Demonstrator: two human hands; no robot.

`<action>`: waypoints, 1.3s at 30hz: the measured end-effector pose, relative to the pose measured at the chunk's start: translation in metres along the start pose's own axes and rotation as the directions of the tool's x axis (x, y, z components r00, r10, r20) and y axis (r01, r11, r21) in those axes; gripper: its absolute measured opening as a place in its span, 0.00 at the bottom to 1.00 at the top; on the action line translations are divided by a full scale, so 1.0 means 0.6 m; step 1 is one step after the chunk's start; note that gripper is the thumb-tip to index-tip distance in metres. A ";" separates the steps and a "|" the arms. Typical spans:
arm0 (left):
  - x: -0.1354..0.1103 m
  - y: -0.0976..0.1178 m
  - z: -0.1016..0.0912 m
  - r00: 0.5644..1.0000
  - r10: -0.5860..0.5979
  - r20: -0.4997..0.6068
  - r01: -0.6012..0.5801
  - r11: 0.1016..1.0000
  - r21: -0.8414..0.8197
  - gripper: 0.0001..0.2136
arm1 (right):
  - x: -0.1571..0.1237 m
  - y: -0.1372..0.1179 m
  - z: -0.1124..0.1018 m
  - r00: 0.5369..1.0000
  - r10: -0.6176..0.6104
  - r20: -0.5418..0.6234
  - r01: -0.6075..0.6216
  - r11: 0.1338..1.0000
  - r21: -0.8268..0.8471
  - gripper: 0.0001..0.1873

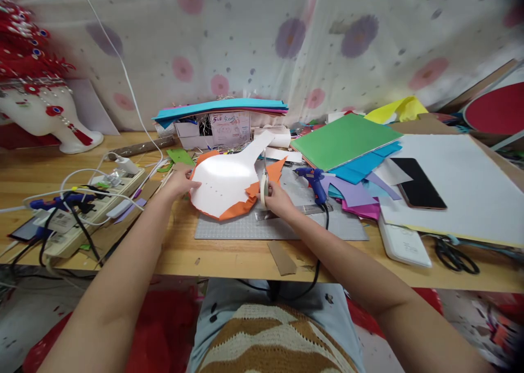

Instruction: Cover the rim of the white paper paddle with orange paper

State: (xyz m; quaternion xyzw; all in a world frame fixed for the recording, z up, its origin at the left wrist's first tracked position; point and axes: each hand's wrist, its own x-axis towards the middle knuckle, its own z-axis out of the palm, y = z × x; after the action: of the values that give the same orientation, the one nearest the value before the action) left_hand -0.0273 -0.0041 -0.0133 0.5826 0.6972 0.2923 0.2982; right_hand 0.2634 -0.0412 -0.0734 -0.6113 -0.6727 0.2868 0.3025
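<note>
A white rounded board with a long neck (223,176) lies over an orange sheet (237,210), whose ragged edge sticks out around it. My left hand (182,181) pinches the left edge of the board, thumb on top. In my right hand (277,198) are white-handled scissors (264,190), their blades pointing away from me beside the board's right edge. A pointed orange flap stands up just right of the blades. Underneath is a grey cutting mat (229,231), with a metal ruler (266,214) partly under my right hand.
A blue glue gun (314,183) lies right of my right hand, its black cord running off the table's front edge. Coloured sheets (347,143), a phone (417,182) and black scissors (455,254) are further right. At left is a power strip (96,212) with tangled cables.
</note>
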 end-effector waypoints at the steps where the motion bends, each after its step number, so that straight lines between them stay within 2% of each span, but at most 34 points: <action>1: -0.004 0.001 -0.001 0.997 -0.004 0.073 0.007 0.999 -0.035 0.18 | -0.003 0.001 -0.004 0.999 0.019 -0.026 -0.018 0.999 0.049 0.16; 3: -0.013 0.005 -0.003 0.986 -0.001 0.169 0.013 0.997 -0.072 0.20 | -0.007 0.000 -0.015 0.995 0.058 -0.084 -0.045 0.988 0.145 0.19; 8: -0.042 0.035 0.005 0.981 -0.041 0.188 0.026 0.997 0.078 0.26 | 0.011 -0.021 -0.056 0.982 0.072 -0.176 -0.022 0.962 0.273 0.19; 10: -0.055 0.048 0.012 0.967 -0.049 0.249 0.027 0.995 0.091 0.26 | 0.029 -0.030 -0.070 0.977 0.065 -0.205 -0.006 0.962 0.275 0.19; 12: -0.069 0.057 0.015 0.940 -0.076 0.333 0.038 0.992 0.119 0.24 | 0.050 -0.036 -0.082 0.970 0.051 -0.238 -0.001 0.978 0.207 0.19; 15: -0.093 0.064 0.014 0.857 -0.154 0.492 0.073 0.981 0.180 0.24 | 0.081 -0.046 -0.093 0.969 0.008 -0.246 0.000 0.999 0.034 0.17; 18: -0.116 0.067 0.013 0.725 -0.223 0.652 0.085 0.968 0.237 0.27 | 0.110 -0.063 -0.094 0.984 -0.036 -0.176 0.009 0.988 -0.152 0.15; 21: -0.128 0.068 0.020 0.611 -0.267 0.745 0.068 0.956 0.287 0.28 | 0.141 -0.083 -0.086 0.993 -0.098 -0.065 0.073 0.946 -0.314 0.15; 25: -0.125 0.074 0.037 0.514 -0.281 0.811 0.031 0.950 0.310 0.28 | 0.178 -0.098 -0.066 0.981 -0.185 0.059 0.193 0.898 -0.394 0.18; 28: -0.116 0.087 0.049 0.480 -0.281 0.831 -0.012 0.945 0.327 0.28 | 0.191 -0.098 -0.050 0.975 -0.206 0.088 0.224 0.907 -0.358 0.17; 31: -0.109 0.106 0.056 0.487 -0.295 0.822 -0.051 0.930 0.364 0.26 | 0.185 -0.093 -0.041 0.981 -0.188 0.047 0.194 0.931 -0.308 0.18; 34: -0.097 0.129 0.058 0.503 -0.247 0.828 -0.117 0.930 0.349 0.23 | 0.162 -0.082 -0.052 0.993 -0.114 -0.018 0.100 0.933 -0.346 0.18; 35: -0.090 0.137 0.059 0.537 -0.205 0.819 -0.143 0.934 0.328 0.21 | 0.151 -0.077 -0.060 0.996 -0.084 -0.029 0.067 0.924 -0.377 0.18; 36: -0.081 0.144 0.061 0.591 -0.151 0.793 -0.174 0.936 0.307 0.19 | 0.138 -0.072 -0.070 0.998 -0.054 -0.033 0.035 0.909 -0.415 0.19; 37: -0.069 0.151 0.064 0.666 -0.084 0.741 -0.211 0.932 0.296 0.16 | 0.124 -0.066 -0.081 0.999 -0.024 -0.033 0.006 0.889 -0.459 0.21; 39: -0.039 0.162 0.077 0.824 0.093 0.558 -0.324 0.887 0.330 0.10 | 0.094 -0.054 -0.104 1.000 0.020 -0.014 -0.025 0.844 -0.535 0.26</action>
State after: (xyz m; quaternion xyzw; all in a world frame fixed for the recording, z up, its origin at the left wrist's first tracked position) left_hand 0.0730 -0.0101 0.0316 0.7637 0.5640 -0.0007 0.3141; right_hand 0.2856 0.0131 -0.0048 -0.6804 -0.7176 0.0888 0.1195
